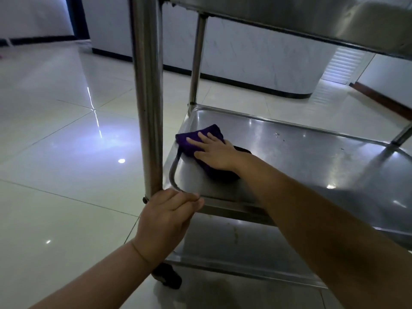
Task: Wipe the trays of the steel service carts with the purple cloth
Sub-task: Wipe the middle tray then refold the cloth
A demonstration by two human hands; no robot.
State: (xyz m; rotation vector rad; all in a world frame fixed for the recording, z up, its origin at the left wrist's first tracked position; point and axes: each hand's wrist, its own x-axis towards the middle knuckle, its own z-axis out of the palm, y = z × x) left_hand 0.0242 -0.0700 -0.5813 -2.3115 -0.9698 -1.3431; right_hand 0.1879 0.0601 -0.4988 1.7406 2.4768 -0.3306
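Note:
A steel service cart fills the right half of the view. Its middle tray (312, 152) is shiny, with a few small specks near the far rim. The folded purple cloth (200, 136) lies at the tray's left end. My right hand (214, 152) presses flat on the cloth, fingers spread and pointing left. My left hand (166, 219) grips the near left corner of the tray, at the foot of the thick upright post (147, 97). The top tray (312, 16) hangs overhead, and the bottom tray (234, 248) shows below.
A black caster wheel (167, 275) sits under the near left corner. Glossy pale floor tiles (55, 130) spread to the left. A white curved counter with a dark base (256, 63) stands behind the cart, and a brown wooden strip (383, 99) lies at right.

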